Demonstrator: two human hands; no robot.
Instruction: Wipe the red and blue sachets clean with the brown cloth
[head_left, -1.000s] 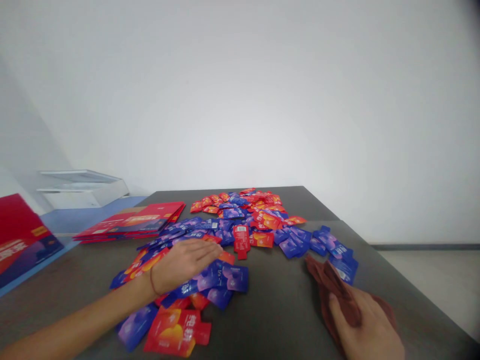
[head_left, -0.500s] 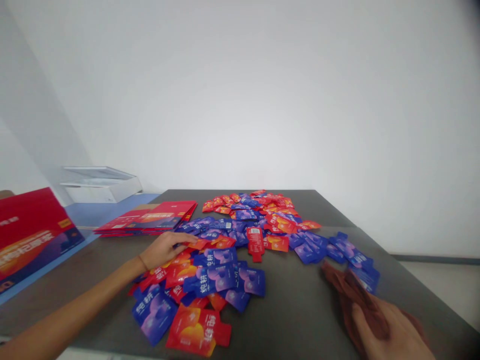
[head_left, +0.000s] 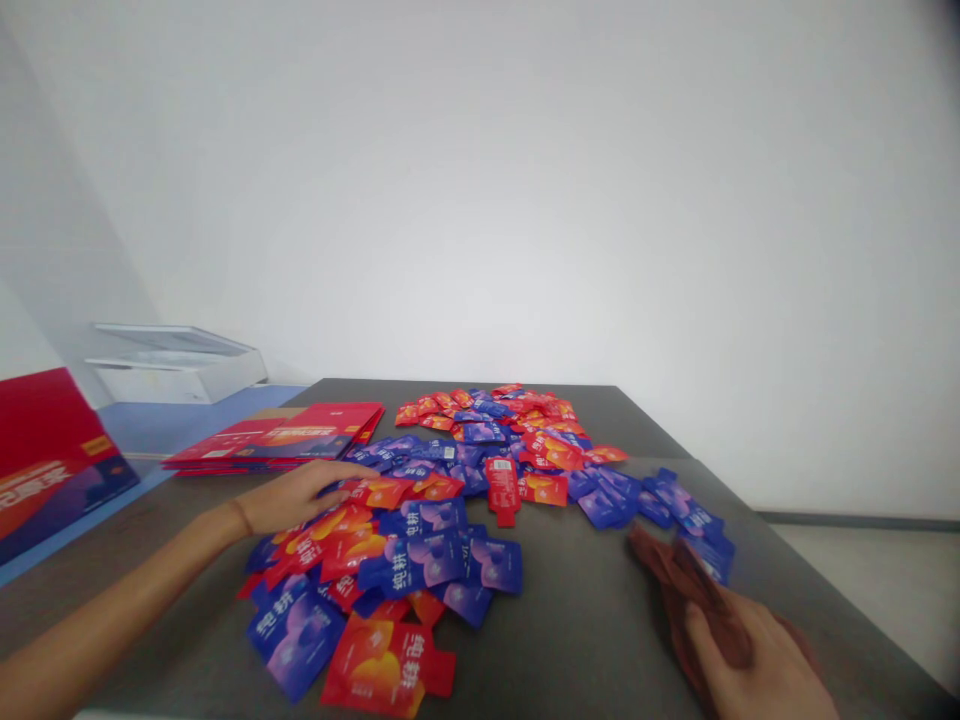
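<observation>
My left hand [head_left: 296,494] reaches over the left side of the near pile, its fingers stretched and its thumb apart. The fingertips touch the pile beside a red-orange pouch [head_left: 381,491]; a grip on any single pouch does not show. Under and around that hand lie red and blue spouted pouches, such as a blue one [head_left: 298,632] and a red one [head_left: 379,665] at the near edge. At the right, my right hand [head_left: 757,655] is closed round a crumpled brown cloth [head_left: 675,575], which is against the dark tabletop. Blue pouches [head_left: 694,520] lie just beyond the cloth.
More mixed pouches [head_left: 536,410] spread toward the table's far end. Flat red printed cartons [head_left: 277,440] are stacked at the left. A red box [head_left: 52,460] stands at the left edge, with an open white box [head_left: 180,370] behind on a blue surface. A white wall closes the back.
The view has shifted slightly, so most things sit a little further left. My left hand has drawn back slightly leftward over the pile. My right hand keeps hold of the cloth.
</observation>
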